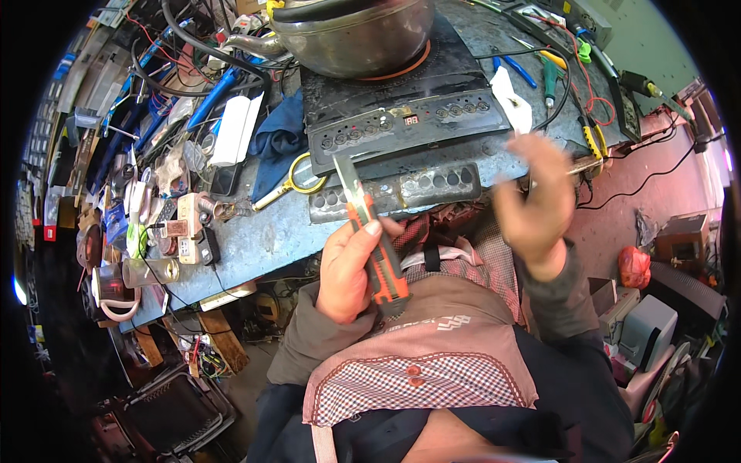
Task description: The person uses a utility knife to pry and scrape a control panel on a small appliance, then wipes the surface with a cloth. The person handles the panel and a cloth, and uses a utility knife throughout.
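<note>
My left hand [345, 266] is wrapped round the red and black handle of a utility knife [384, 266]. Its blade sticks out and points up toward the bench. Raised at the right edge of the bench, my right hand [540, 204] is smeared by motion; its fingers look stretched and apart, with nothing visible in them. Beyond the knife lies a dark control panel strip [401, 193] with round marks, at the bench's near edge. Behind it sits a black induction cooker [363, 100] with a lit red display. A metal kettle [355, 42] stands on the cooker.
A magnifying glass [272, 197] and a blue cloth [282, 127] lie left of the cooker. To its right are crumpled white paper [512, 100], a green screwdriver [549, 77] and blue-handled pliers [519, 71]. A power strip [187, 231], glass jar [150, 272] and cables crowd the left.
</note>
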The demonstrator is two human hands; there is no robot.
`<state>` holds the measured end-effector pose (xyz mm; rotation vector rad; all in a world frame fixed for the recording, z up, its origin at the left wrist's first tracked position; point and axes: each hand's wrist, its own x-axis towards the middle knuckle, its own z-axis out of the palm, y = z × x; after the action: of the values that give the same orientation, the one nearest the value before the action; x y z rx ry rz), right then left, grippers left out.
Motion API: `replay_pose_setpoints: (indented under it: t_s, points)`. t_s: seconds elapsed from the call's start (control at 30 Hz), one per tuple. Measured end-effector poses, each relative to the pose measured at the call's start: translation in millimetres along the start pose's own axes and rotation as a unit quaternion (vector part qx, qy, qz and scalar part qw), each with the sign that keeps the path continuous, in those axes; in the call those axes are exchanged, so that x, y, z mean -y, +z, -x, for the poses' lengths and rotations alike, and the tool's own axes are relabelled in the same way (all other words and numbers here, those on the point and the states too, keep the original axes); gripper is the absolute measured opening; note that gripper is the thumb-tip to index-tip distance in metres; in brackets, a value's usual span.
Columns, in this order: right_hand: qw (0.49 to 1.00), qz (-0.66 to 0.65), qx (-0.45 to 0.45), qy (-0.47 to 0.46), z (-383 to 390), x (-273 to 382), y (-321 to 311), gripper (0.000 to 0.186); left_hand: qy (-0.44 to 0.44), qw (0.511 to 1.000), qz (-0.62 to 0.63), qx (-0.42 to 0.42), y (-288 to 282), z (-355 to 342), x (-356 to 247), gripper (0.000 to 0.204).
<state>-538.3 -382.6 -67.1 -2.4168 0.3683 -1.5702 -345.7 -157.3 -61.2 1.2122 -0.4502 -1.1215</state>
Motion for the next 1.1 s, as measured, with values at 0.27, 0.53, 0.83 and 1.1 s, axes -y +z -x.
replay_pose_setpoints:
  t_s: [0.27, 0.53, 0.83, 1.1]
  points:
    - [0.928, -0.28, 0.194, 0.152, 15.8, 40.3, 8.1, 0.057, -0.032, 0.986, 0.049, 0.157, 55.9, -36.4, -8.8, 0.048]
    - [0.873, -0.347, -0.126, 0.318, -7.3, 18.8, 22.7, 0.038, 0.402, 0.623, -0.598, 0.304, 67.0, -57.8, 31.9, 0.015]
    - [0.991, -0.128, 0.039, -0.006, -29.1, 29.1, 66.3, 0.039, 0.386, 0.619, -0.6, 0.328, 58.7, -117.1, 110.0, 0.016]
    - [0.994, 0.01, 0.102, -0.032, -30.9, 49.8, 92.3, 0.045, 0.343, 0.588, -0.65, 0.338, 23.9, -93.8, 87.9, 0.016]
